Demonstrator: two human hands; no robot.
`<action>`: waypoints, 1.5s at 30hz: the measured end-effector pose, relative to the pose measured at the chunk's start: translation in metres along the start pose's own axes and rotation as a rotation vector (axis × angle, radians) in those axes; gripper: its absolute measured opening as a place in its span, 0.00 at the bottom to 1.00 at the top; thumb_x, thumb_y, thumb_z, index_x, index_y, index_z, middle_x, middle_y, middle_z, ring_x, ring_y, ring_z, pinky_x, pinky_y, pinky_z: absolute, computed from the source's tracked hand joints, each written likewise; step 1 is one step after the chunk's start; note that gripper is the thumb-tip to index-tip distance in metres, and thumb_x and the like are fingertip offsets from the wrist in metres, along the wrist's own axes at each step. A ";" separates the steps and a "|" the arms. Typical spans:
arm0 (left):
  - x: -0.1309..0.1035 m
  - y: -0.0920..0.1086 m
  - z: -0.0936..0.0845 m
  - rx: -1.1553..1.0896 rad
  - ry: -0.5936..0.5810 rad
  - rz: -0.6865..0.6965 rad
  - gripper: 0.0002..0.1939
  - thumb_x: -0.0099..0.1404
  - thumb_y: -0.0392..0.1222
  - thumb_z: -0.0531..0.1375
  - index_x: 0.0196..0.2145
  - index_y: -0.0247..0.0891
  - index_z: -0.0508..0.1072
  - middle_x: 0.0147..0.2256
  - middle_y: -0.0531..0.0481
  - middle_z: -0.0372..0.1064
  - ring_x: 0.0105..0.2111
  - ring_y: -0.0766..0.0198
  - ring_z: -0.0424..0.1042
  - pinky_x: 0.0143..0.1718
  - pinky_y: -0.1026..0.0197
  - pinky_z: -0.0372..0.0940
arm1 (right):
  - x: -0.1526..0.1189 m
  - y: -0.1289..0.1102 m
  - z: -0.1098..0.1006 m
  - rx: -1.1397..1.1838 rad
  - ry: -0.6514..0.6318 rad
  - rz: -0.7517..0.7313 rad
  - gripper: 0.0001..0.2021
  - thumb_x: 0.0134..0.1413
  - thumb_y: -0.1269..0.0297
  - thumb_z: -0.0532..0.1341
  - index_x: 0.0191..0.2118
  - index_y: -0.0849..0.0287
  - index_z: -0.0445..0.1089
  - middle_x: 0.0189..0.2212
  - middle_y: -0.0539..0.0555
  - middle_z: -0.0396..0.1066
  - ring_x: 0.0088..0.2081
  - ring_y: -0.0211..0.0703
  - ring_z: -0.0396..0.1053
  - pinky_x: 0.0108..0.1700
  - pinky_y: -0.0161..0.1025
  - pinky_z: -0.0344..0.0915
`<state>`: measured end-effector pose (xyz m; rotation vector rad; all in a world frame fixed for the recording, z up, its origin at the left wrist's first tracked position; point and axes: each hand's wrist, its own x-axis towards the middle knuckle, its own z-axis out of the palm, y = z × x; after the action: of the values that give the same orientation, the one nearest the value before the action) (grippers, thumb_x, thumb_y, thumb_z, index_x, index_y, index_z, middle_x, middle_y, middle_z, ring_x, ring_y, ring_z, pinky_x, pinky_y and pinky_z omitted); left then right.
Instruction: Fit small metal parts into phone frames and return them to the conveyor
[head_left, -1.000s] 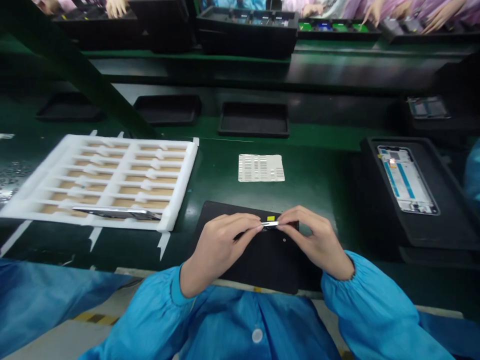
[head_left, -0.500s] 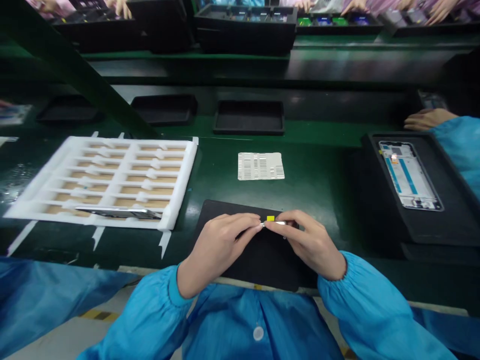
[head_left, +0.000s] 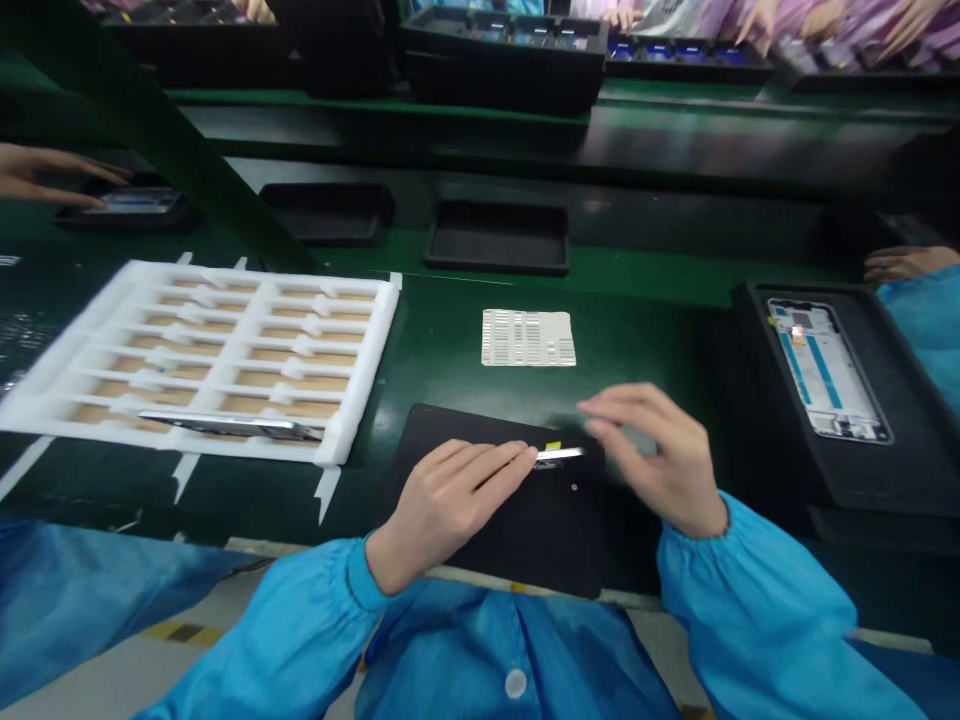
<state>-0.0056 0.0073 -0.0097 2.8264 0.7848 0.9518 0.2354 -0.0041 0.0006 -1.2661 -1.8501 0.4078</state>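
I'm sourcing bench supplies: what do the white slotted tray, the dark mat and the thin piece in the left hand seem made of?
White slotted tray: probably matte plastic foam, given its thick, rounded walls.
Dark mat: perhaps rubber or plastic, dull, showing hardly any glare.
Thin piece in the left hand: shiny metal or glossy plastic; its bright edge fits either.

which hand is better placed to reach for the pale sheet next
Probably the right hand: it looks empty, though its fingertips are blurred, and it is nearer the pale sheet. The left hand is occupied, pinching one end of a thin silver part.
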 end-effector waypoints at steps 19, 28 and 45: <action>0.006 0.008 0.000 0.031 0.002 0.068 0.12 0.70 0.28 0.55 0.49 0.32 0.72 0.42 0.46 0.78 0.40 0.62 0.79 0.35 0.61 0.69 | 0.092 0.095 0.037 -0.515 -0.413 0.008 0.09 0.64 0.70 0.55 0.35 0.60 0.72 0.34 0.59 0.70 0.38 0.50 0.62 0.40 0.44 0.56; 0.036 -0.043 0.019 -0.401 -0.230 -0.336 0.10 0.70 0.36 0.58 0.45 0.40 0.77 0.45 0.52 0.78 0.46 0.60 0.77 0.47 0.61 0.70 | 0.079 0.073 0.049 -0.620 -0.487 -0.043 0.12 0.61 0.80 0.49 0.40 0.63 0.67 0.41 0.65 0.67 0.42 0.54 0.60 0.39 0.44 0.58; 0.060 -0.113 0.056 -0.744 -0.530 -0.563 0.10 0.62 0.38 0.63 0.41 0.41 0.81 0.61 0.44 0.61 0.58 0.50 0.67 0.50 0.58 0.69 | 0.067 0.101 0.044 0.011 -0.074 0.319 0.05 0.63 0.63 0.51 0.35 0.55 0.60 0.30 0.52 0.70 0.32 0.42 0.69 0.37 0.39 0.63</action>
<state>0.0166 0.1405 -0.0454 1.9062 0.8418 0.2812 0.2529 0.1075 -0.0620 -1.5620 -1.7042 0.6422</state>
